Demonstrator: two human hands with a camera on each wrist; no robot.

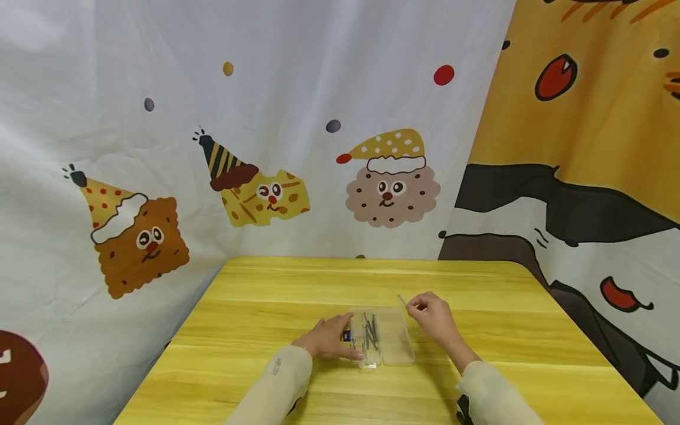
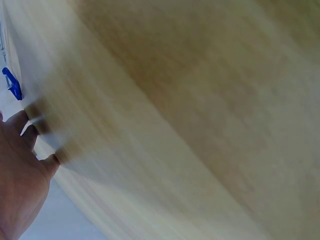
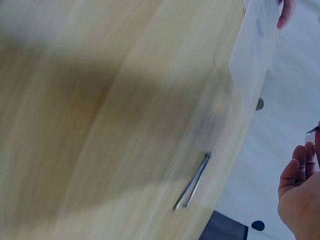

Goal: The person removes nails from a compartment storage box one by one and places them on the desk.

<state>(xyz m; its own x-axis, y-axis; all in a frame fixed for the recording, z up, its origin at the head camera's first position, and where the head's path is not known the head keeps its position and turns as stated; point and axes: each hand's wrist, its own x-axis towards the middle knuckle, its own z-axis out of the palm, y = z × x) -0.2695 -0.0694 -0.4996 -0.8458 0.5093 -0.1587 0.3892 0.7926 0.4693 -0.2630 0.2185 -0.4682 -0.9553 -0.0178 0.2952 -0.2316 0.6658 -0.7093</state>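
A clear plastic box lies on the table with its lid folded out to the right. Several metal nails lie inside it, and a blue latch shows at its left side. My left hand holds the box at its left end, thumb at the near edge and index finger at the far edge; in the left wrist view its other fingers spread out beside the latch. Just right of the lid, my right hand pinches a thin nail above the table, tip pointing up and left.
Two loose nails lie side by side on the wooden table, seen in the right wrist view. Behind the table's far edge hangs a curtain printed with cartoon figures.
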